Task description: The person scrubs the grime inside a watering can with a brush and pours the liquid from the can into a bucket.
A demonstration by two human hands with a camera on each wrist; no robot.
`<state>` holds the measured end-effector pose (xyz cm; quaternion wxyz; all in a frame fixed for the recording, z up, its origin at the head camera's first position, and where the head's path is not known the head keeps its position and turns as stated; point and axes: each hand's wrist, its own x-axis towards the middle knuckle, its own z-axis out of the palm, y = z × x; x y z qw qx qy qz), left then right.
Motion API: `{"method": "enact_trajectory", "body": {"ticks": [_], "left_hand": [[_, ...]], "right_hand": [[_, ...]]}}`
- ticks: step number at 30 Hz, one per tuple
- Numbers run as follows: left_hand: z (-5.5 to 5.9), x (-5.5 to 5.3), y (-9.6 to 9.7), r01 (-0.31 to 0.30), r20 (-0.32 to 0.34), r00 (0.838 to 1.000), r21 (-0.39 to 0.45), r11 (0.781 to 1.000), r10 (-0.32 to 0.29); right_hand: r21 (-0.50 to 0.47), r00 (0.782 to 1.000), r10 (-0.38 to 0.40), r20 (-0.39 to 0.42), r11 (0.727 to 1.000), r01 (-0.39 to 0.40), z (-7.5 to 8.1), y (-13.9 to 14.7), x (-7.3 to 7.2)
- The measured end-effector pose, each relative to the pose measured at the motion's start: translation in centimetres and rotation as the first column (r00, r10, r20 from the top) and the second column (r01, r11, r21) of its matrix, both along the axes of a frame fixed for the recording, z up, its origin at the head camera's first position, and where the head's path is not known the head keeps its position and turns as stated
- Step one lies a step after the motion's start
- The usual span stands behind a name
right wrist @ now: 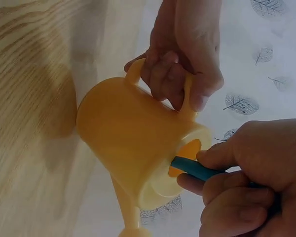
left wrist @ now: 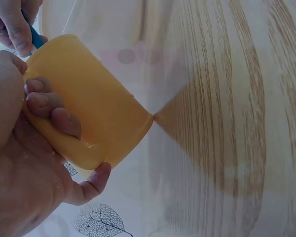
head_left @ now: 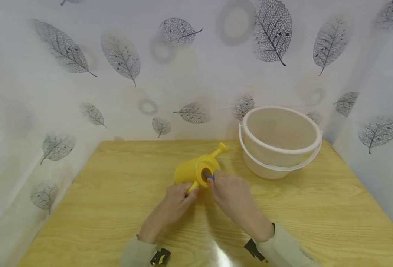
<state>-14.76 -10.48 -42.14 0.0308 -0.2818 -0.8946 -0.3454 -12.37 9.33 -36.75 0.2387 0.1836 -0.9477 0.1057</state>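
Note:
A yellow watering can (head_left: 187, 170) leans tilted, its lower rim meeting the table in the left wrist view. Its round top opening faces the person, and the spout with its sprinkler head (head_left: 221, 147) points away to the right. My left hand (head_left: 176, 200) grips the can's handle (left wrist: 64, 143), fingers curled through the loop. In my right hand (head_left: 231, 193) is a slim blue stick-like handle (right wrist: 197, 168), held between thumb and fingers. One end of it reaches the can's opening (right wrist: 188, 150); the other part is covered by the palm, so its kind cannot be told.
A white bucket (head_left: 266, 157) with its carrying handle hanging down at the front stands at the back right of the wooden table (head_left: 123, 178). Behind the table hangs a pale leaf-patterned sheet (head_left: 196, 81), which also covers both sides.

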Motion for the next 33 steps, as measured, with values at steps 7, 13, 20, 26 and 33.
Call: {"method": "enact_trajectory", "body": {"ticks": [7, 13, 20, 26, 33], "left_hand": [[-0.1, 0.2, -0.2, 0.002, -0.015, 1.000, -0.009, 1.000, -0.002], [0.0, 0.0, 0.0, -0.007, -0.047, 0.999, -0.012, 1.000, 0.006], [0.0, -0.1, 0.2, -0.009, -0.023, 1.000, -0.024, 1.000, 0.009], [0.0, 0.0, 0.2, -0.024, 0.001, 1.000, -0.028, 0.999, 0.024], [0.3, 0.1, 0.2, -0.026, 0.033, 0.999, -0.035, 0.999, 0.027]], "right_hand": [[0.012, 1.000, 0.013, -0.025, 1.000, -0.013, 0.3, -0.4, 0.5], [0.037, 0.990, 0.007, -0.140, 0.999, -0.002, 0.7, -0.2, 0.5], [0.021, 0.997, 0.021, -0.072, 1.000, -0.019, 0.5, -0.1, 0.2], [0.015, 0.996, -0.002, -0.092, 1.000, 0.004, 1.0, 0.0, 0.4], [0.027, 0.999, -0.035, -0.001, 0.999, 0.035, 2.0, 0.4, 1.0]]}}
